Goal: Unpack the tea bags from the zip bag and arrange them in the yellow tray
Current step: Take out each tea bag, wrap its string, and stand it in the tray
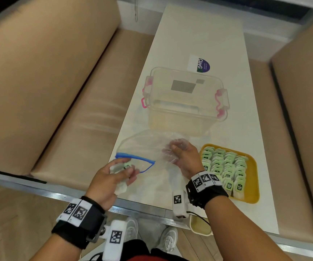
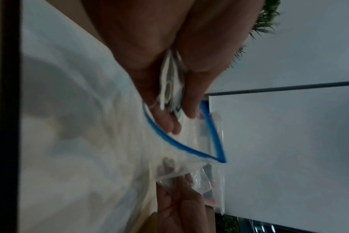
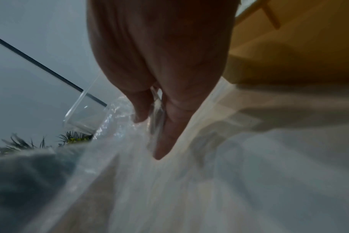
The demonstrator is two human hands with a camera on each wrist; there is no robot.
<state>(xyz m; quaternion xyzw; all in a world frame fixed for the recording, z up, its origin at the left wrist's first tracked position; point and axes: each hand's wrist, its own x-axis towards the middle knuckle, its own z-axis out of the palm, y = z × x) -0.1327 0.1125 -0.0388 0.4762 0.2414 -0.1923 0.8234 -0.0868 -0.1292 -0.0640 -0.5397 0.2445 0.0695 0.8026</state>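
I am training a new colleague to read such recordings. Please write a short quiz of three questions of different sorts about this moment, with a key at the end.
1. True or false: the yellow tray holds no tea bags yet.
2. What does the left hand hold at the blue mouth of the zip bag?
A. tea bags
B. a lid
C. nothing
3. Fill in: the right hand grips the ______ end of the zip bag, the end nearer the clear box.

Key:
1. False: rows of green tea bags fill it.
2. A
3. closed (bottom)
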